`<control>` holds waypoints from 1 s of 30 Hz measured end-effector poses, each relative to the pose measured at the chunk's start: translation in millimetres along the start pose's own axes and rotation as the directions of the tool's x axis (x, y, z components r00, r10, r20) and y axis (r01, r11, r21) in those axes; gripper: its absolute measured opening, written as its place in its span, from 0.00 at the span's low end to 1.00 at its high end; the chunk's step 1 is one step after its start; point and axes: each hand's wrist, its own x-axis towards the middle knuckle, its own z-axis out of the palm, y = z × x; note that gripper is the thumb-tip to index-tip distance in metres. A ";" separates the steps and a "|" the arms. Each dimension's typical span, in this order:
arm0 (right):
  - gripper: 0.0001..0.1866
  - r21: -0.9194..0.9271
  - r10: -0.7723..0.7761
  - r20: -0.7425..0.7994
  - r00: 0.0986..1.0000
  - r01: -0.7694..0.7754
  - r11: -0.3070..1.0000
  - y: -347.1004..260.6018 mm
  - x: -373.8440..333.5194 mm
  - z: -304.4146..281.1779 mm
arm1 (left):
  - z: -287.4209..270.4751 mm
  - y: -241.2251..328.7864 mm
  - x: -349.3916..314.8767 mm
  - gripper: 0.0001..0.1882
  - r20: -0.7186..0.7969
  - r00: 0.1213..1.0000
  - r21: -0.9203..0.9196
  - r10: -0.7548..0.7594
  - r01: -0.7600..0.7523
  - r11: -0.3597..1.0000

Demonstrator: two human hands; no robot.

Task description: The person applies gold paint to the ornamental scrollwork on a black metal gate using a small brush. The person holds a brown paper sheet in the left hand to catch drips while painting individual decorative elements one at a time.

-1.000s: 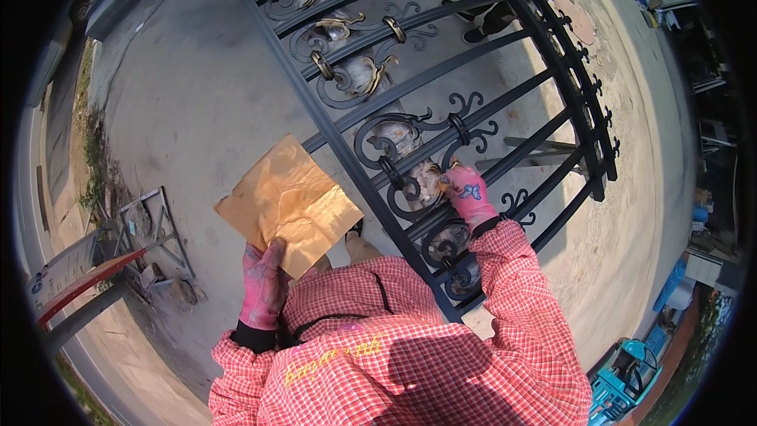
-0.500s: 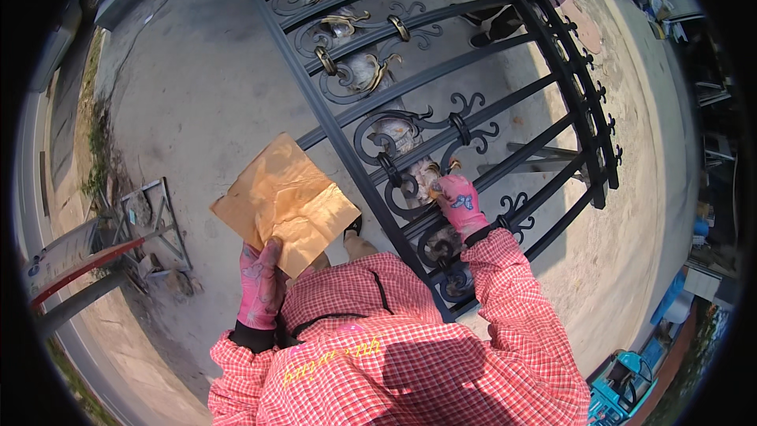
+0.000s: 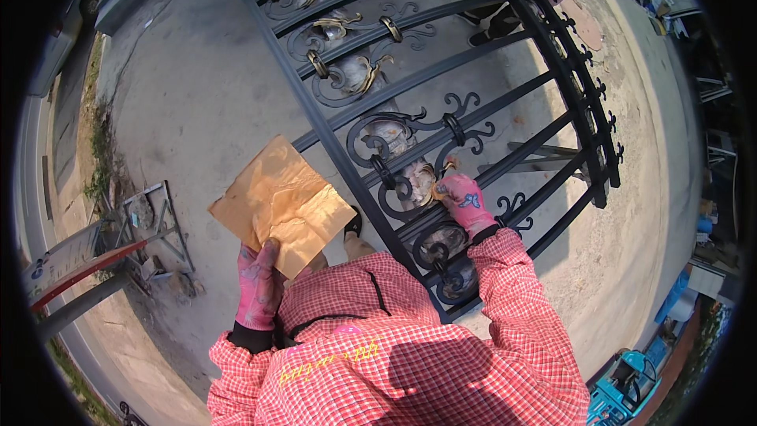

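Note:
My left hand [image 3: 259,284], in a pink glove, grips the lower corner of a creased square sheet of golden-brown paper or thin card [image 3: 282,203], thumb on top. My right hand [image 3: 464,203], also pink-gloved, has its fingers pinched together at a scroll ornament of a black metal railing [image 3: 451,128]. What those fingers hold, if anything, is too small to tell. A leaf tip [image 3: 449,164] just beyond them shows a golden-red tint. Farther along, leaf scrolls [image 3: 371,73] and collars [image 3: 317,63] are gold, while nearer scrolls [image 3: 443,244] look black.
Crumpled pale wrapping [image 3: 390,136] lies beneath the scrolls. At the far side stands another person, whose dark shoes [image 3: 495,31] show past the bars. A metal frame [image 3: 154,225] and a red-edged board [image 3: 87,268] are at left; a turquoise machine [image 3: 627,386] sits lower right.
My right hand has shifted slightly to the right at the scroll, its fingers still pinched. The railing appears slightly farther left in view. My left hand keeps hold of the sheet.

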 end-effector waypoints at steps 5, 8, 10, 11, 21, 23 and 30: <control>0.14 0.108 0.075 -0.196 0.978 -0.055 0.993 -5.5 9.1 -7.7 | 3.8 -0.7 2.8 0.31 0.009 1.000 0.010 0.007 -0.007 1.000; 0.15 -0.004 0.053 -0.155 0.987 -0.054 0.999 6.5 6.4 4.7 | 16.5 4.7 2.0 0.30 -0.003 1.000 -0.019 0.003 -0.003 1.000; 0.16 0.024 0.139 -0.231 0.963 -0.137 0.990 10.6 5.8 0.1 | 21.2 6.6 1.9 0.29 -0.009 1.000 -0.035 -0.001 0.001 0.999; 0.16 0.028 0.147 -0.262 0.954 -0.145 0.989 10.4 7.7 -0.9 | 20.1 6.2 2.0 0.29 -0.010 1.000 -0.036 0.001 -0.002 0.999; 0.14 0.085 0.134 -0.339 0.931 -0.112 0.990 3.8 13.5 8.6 | 16.7 6.4 6.3 0.30 0.015 1.000 0.016 -0.014 0.014 1.000; 0.14 -0.029 0.121 -0.279 0.953 -0.134 0.991 6.7 12.2 13.0 | 21.6 8.1 5.7 0.27 -0.012 1.000 -0.018 -0.005 0.005 1.000; 0.14 -0.098 0.147 -0.245 0.958 -0.175 0.980 6.7 11.7 16.4 | 15.6 8.5 8.2 0.30 0.032 0.999 0.001 -0.041 0.041 0.999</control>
